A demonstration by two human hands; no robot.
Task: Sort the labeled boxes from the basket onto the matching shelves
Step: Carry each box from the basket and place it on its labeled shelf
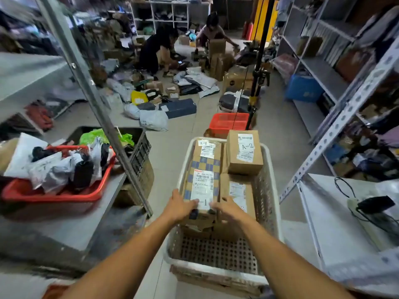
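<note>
Head view. White perforated plastic basket (267,190) at 6 o'clock on grey concrete floor (172,147), holding labelled cardboard boxes. Left hand (180,207) and right hand (230,209) grip the checker-taped cardboard box (203,186) by its near end. Grey metal shelving (336,126) at 3 o'clock; red plastic tray (54,196) of parcels at 9; two people crouch among scattered parcels at 12.

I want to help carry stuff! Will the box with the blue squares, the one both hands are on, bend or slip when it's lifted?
Probably stiff: the checkered box is cardboard with square edges. Its torn near end might sag. With the left hand and right hand on both sides, slipping seems unlikely.
</note>
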